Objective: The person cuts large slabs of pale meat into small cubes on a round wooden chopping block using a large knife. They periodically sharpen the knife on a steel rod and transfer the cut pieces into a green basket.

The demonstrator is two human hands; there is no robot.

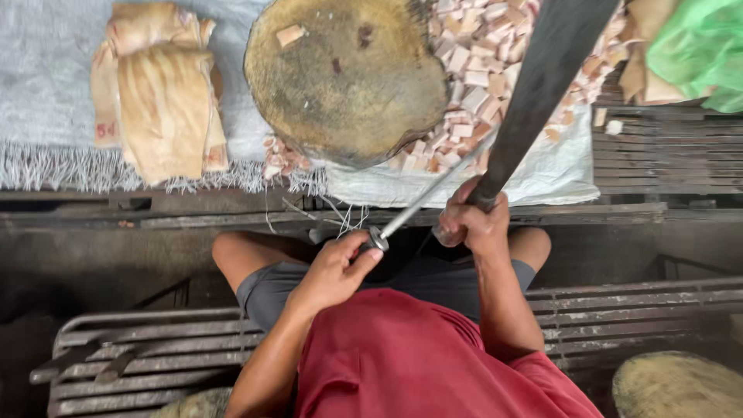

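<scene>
Low wooden slats (665, 147) run under a white sack (553, 166). Over the lap, a big dark cleaver (542, 85) slants upward, its handle gripped tight in the right hand (474, 220). The left hand (337, 271) clasps a thin sharpening steel (422, 197) crossing the blade. Beyond sit 1 round chopping block (344, 77), diced meat cubes (484, 70) and skin slabs (159, 93).

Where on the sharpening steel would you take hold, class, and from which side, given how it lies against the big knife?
Grip the sharpening steel at its handle end, nearest the body, where the left hand holds it. Come from below and left: the thin rod slants up to the right against the knife blade, held by the right hand.
</scene>
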